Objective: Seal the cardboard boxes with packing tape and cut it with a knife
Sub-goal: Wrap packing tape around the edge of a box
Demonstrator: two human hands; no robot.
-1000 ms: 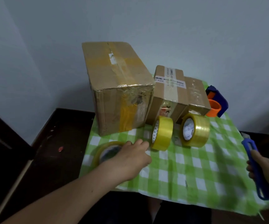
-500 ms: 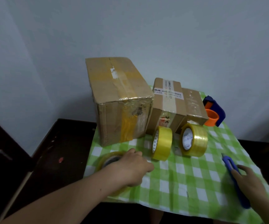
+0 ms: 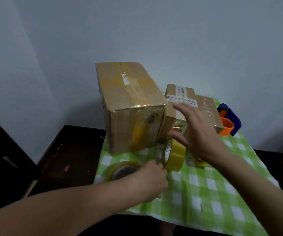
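head view: the right hand (image 3: 200, 133) is spread wide with straight fingers, and nothing is held in it. it is seen before the small box (image 3: 179, 97), just right of the big box (image 3: 132, 108). the left hand (image 3: 151, 178) is curled in front of the big box, between a flat roll (image 3: 118, 169) and an upright roll (image 3: 174, 155); whether a roll is gripped cannot be told. no knife is seen. probably a box is being chosen; it should be drawn forward and the tape end found first. a checked cloth (image 3: 213, 193) on a dark table (image 3: 69, 150) is under the big box, and a grey wall (image 3: 137, 31) is behind it.
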